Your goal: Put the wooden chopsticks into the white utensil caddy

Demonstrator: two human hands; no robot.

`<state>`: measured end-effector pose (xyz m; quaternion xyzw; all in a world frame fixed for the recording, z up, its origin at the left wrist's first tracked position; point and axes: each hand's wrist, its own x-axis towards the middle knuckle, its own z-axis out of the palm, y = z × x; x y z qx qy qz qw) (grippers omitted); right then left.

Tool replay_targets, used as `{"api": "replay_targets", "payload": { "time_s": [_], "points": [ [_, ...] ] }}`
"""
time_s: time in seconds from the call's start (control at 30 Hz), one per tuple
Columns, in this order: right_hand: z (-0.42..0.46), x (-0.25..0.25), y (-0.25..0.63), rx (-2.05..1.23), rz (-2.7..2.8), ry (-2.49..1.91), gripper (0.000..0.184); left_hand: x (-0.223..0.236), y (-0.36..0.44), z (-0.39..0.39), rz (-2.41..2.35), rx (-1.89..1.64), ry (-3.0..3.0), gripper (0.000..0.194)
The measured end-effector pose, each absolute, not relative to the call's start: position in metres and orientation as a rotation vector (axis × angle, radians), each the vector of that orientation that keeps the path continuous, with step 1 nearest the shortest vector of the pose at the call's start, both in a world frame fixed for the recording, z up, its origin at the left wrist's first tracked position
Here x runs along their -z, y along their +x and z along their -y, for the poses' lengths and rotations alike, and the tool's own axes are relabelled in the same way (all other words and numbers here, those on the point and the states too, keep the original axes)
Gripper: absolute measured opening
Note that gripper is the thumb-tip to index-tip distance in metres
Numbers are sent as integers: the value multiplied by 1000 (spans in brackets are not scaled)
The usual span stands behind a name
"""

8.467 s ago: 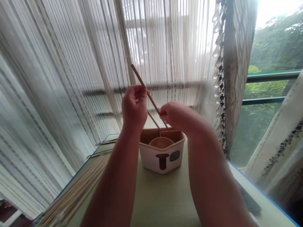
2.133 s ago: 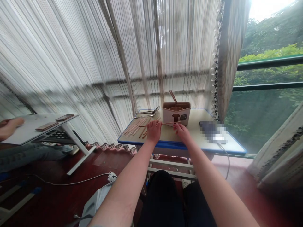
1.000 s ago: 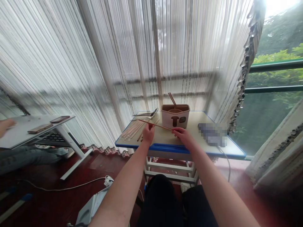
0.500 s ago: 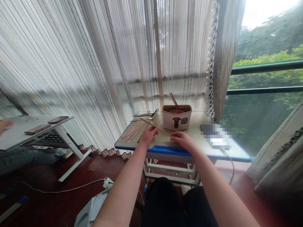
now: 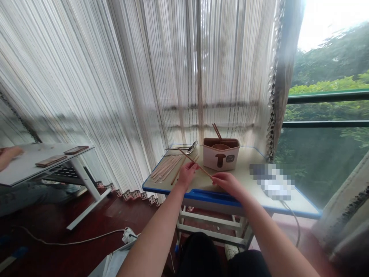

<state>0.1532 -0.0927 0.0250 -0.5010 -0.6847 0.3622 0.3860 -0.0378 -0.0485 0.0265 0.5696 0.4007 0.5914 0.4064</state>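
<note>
Both my hands hold one brown chopstick (image 5: pixel 193 162) above the front of a small blue-edged table (image 5: pixel 219 196). My left hand (image 5: pixel 188 172) pinches it near its middle; my right hand (image 5: pixel 225 181) is closed on its near end. The stick slants up and away to the left. Behind my hands stands a white holder (image 5: pixel 221 158) with a brown mushroom picture; two chopsticks (image 5: pixel 217 131) stick up out of it. A row of loose chopsticks (image 5: pixel 167 167) lies on the table's left part, with metal spoons (image 5: pixel 184 148) behind them.
A blurred-out object (image 5: pixel 272 181) with a cable lies on the table's right. String curtains hang behind, a window with green rails at right. Left stands a white table (image 5: pixel 31 165) with phones; another person's hand (image 5: pixel 8 155) rests there. Cables and a power strip (image 5: pixel 128 235) lie on the floor.
Long ago I was close over the holder with chopsticks raised. In the last second the chopstick between my hands has tilted, its far end rising, and the view has shifted slightly.
</note>
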Motion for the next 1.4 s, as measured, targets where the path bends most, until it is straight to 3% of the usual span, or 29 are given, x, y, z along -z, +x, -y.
{"api": "replay_targets", "payload": {
  "time_s": [0.13,0.3,0.63,0.87,1.27,1.4],
  "points": [
    [93,-45,158,-691,1781,-1234,30,-69,-19,48,-858,-1607,1496,27],
    [82,-107,187,-303,1720,-1258,25,-133,16,37,-774,-1794,1617,25],
    [1,-195,208,-120,1994,-1419,13,-194,66,-41,-569,-1937,1788,21],
    [-19,-215,210,156,1982,-1577,16,-205,82,-56,-565,-2004,1833,20],
    [-32,-206,240,-259,2037,-1651,20,-194,78,-75,-743,-1929,2014,16],
    [-37,-203,233,-233,2051,-1695,19,-192,80,-75,-776,-1892,2060,16]
  ]
}}
